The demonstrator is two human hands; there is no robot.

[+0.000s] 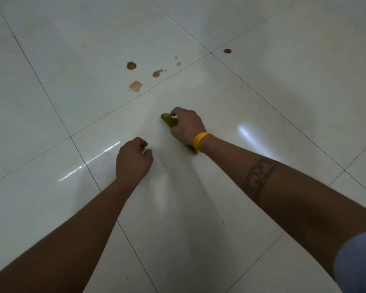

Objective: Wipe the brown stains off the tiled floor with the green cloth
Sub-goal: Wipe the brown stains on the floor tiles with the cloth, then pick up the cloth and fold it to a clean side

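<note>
— White, glossy tile was most of it: the tiled floor [262, 102] filled the view, with dark grout lines crossing and glare streaks on the near tiles.

— And the person?

— Two bare forearms reached in from the bottom edge. The right hand [187, 125] wore a yellow wristband [201, 140] and was closed around the green cloth [169, 120], which was bunched small under the palm and pressed against the floor, one tuft poking out past the knuckles and another scrap showing beneath the wrist. The left hand [133, 159] was curled into a loose fist holding nothing, low over the same tile; whether it touched the floor I couldn't tell.

— The stains?

— The brown stains [135, 86] sat farther out, on the next tiles beyond the grout line, well apart from the cloth. Several blots in a cluster, one lone spot off to the right, plus tiny specks. None looked wiped yet.

— How would the cloth handle?

— Soft, light and limp, I'd judge, crumpling into whatever shape the fingers gave it. Best gripped as a wad with the palm flat on top, so pressure spreads. On tile that slick it would probably glide easily.
</note>
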